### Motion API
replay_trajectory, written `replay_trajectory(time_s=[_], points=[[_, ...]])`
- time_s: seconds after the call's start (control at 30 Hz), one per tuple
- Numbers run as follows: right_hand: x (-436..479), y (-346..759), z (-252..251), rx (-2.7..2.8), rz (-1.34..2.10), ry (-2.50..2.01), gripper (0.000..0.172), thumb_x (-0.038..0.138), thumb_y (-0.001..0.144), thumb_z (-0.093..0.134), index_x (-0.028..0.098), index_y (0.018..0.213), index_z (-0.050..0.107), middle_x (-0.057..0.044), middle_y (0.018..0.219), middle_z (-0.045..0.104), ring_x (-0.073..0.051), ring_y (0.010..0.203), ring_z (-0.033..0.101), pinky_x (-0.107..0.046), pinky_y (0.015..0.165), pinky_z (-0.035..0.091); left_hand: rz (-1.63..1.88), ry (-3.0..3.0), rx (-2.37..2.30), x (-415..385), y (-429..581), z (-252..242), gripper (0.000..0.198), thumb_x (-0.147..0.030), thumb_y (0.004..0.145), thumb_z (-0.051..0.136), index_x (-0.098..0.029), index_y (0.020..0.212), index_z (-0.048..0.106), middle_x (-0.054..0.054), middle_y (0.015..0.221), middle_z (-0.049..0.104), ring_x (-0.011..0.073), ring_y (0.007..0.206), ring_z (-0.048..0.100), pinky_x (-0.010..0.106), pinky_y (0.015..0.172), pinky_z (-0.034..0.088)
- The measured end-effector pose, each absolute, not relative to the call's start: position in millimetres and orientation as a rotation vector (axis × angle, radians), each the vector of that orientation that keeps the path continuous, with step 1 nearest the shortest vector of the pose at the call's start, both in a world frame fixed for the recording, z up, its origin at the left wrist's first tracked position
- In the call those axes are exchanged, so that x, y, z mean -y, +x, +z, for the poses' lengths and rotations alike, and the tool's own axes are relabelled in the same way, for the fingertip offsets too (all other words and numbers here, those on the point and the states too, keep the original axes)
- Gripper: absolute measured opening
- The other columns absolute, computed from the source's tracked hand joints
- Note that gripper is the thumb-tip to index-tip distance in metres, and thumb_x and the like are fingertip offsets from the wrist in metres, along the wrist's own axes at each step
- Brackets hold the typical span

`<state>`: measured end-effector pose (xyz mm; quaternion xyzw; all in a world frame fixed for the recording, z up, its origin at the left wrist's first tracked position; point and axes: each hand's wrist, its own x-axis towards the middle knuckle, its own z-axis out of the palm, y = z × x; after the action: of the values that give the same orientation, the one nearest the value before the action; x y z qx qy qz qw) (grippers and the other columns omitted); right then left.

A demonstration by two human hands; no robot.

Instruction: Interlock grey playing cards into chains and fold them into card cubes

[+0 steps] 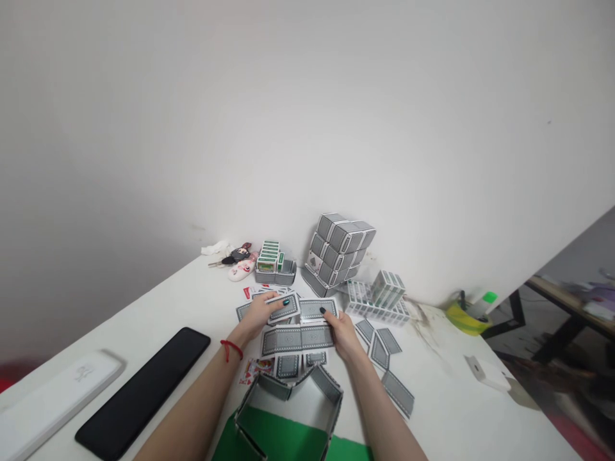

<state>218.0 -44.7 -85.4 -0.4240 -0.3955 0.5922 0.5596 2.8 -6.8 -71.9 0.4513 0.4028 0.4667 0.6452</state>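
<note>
My left hand (259, 314), with a red string at the wrist, pinches a grey-backed playing card (282, 310) under its thumb. On the right, my right hand (341, 323) grips another playing card (311, 310), its thumb on the card's back. The two cards meet nearly edge to edge. Just below them lies a joined strip of playing cards (300, 339), close to the right fingers. Loose cards and a face card (257, 369) show beneath. Nearer to me stands an angular frame of folded cards (329, 390) over a green sheet (288, 435).
Behind my hands rises a stacked card structure (336, 250) by the wall. Card boxes stand in a card tray (275, 277); more boxes (377, 301) sit at right. Loose cards (379, 352) lie right. A black phone-like slab (144, 390) and white case (62, 403) are left.
</note>
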Motion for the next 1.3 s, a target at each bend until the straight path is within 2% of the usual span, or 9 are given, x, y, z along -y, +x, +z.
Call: replay_trajectory(time_s=[0.57,0.93,1.3], points=[[46.7,217.0,-83.4,0.924,1.400,-1.008,0.033,0.044,0.060,0.075,0.016,0.074,0.067,-0.005,0.067,0.070,-0.021,0.063,0.062,-0.030,0.061,0.046,1.143,0.969,-0.923,8.1,5.3,-69.8,0.030,-0.031,0.058,0.075,-0.016,0.071,0.053,-0.001,0.061,0.063,0.0136,0.053,0.060,0.025,0.051,0.049],[46.6,215.8,-81.8,0.947,1.379,-1.015,0.034,0.045,0.059,0.074,0.015,0.074,0.067,-0.005,0.068,0.070,-0.022,0.066,0.063,-0.030,0.061,0.045,1.074,1.018,-0.888,10.4,8.3,-69.0,0.030,-0.033,0.057,0.075,-0.016,0.069,0.053,0.000,0.065,0.063,0.0156,0.059,0.060,0.028,0.057,0.048],[47.5,216.4,-82.8,0.926,1.353,-1.036,0.039,0.049,0.057,0.075,0.015,0.075,0.066,-0.007,0.069,0.070,-0.025,0.070,0.064,-0.032,0.061,0.047,0.974,1.324,-1.028,11.6,3.6,-62.7,0.020,-0.032,0.059,0.068,-0.016,0.062,0.056,-0.003,0.058,0.055,0.0134,0.057,0.050,0.022,0.055,0.034]])
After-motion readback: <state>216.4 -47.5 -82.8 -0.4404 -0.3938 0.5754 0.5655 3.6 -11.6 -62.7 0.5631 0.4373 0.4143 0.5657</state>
